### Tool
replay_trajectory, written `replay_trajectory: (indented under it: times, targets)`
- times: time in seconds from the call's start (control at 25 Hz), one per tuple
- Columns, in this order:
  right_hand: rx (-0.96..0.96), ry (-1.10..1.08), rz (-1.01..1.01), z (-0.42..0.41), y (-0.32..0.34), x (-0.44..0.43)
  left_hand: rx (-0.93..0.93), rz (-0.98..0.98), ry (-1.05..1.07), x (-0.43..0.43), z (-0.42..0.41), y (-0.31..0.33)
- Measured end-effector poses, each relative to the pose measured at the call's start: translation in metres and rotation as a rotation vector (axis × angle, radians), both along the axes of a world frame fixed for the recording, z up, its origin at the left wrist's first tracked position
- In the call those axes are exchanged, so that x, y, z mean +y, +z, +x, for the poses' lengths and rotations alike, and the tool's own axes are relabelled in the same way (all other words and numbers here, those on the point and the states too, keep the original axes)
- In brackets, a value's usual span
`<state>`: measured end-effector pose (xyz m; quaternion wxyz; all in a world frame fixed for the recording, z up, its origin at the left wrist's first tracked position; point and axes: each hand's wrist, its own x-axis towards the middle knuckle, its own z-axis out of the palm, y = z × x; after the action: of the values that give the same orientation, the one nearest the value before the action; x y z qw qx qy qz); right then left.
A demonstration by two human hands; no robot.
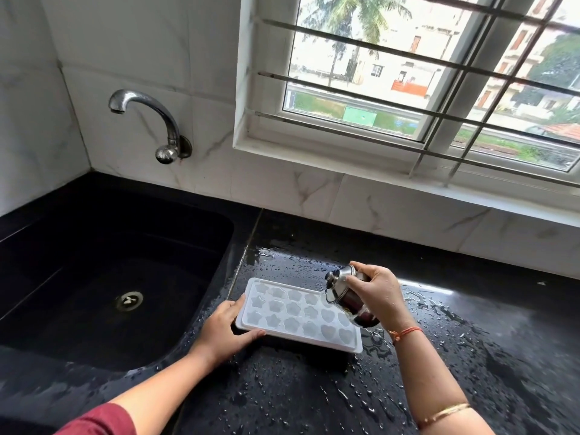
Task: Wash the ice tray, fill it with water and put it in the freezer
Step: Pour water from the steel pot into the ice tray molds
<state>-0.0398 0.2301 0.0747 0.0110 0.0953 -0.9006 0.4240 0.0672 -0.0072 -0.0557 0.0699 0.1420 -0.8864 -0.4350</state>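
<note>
Filling step: my right hand (373,293) wraps a tilted steel cup (343,298), pouring into the ice tray (298,312), lower centre on the wet counter (314,387). Left hand (219,334) grips its left end. Next, I'd judge, walk the pour across unfilled cells, keeping the tray level.

Your worktop (314,387) is black polished stone, and it's wet: water droplets (439,312) and streaks lie scattered over it, thickest from the middle out toward 3 o'clock. A shiny film of water sits just past the tray at 12 o'clock. Lying flat on the stone, near the centre, is the white ice tray (298,312). Its long side runs from 10 o'clock to 4 o'clock, with star and heart pockets facing up. At 9 o'clock of the tray, the black sink (78,246) is sunk into the slab, its steel drain (128,301) showing at the bottom. A thin seam (248,246) runs from the tray's far left corner toward 12 o'clock.
</note>
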Motion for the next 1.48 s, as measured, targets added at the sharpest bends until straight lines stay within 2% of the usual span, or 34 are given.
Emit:
replay_trajectory:
  times: [0.76,1.12,1.48]
  targets:
    - [0.041,0.019,0.037,-0.01,-0.009,0.002,-0.005,-0.003,0.003,0.0,0.0,0.0]
    - [0.0,-0.015,-0.14,-0.01,-0.005,0.01,0.01,0.017,0.003,0.0,0.0,-0.001]
    - [0.026,-0.05,-0.069,-0.012,-0.009,0.021,0.01,-0.011,0.008,0.001,0.0,-0.001]
